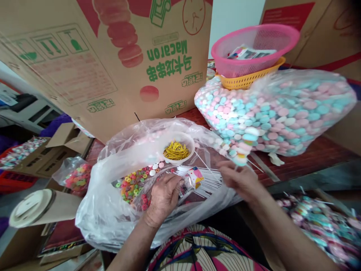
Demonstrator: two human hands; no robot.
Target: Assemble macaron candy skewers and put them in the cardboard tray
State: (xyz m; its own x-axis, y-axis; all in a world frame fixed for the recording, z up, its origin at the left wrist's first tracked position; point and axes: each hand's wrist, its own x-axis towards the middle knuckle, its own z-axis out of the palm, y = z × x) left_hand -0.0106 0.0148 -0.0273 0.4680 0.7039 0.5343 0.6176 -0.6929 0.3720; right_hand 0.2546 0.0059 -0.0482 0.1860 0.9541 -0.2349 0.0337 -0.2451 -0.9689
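My left hand (pixel 163 197) rests inside an open clear plastic bag (pixel 107 210), fingers curled on a small clear wrapper with a printed card (pixel 194 177). Beside it lie several small coloured ring candies (pixel 132 184) and a bundle of thin white sticks (pixel 208 180). My right hand (pixel 241 180) is just to the right, pinching a stick whose stacked pastel candy (pixel 241 156) stands above the fingers. A white bowl of yellow twist ties (pixel 177 149) sits at the back of the bag.
A big clear bag of pink, blue and white round candies (pixel 276 113) lies at the right, with a pink basket (pixel 254 49) stacked on a yellow one (pixel 248 79) behind. A large Macaron carton (pixel 107 64) stands behind. Finished candy sticks (pixel 318 226) fill a box at lower right.
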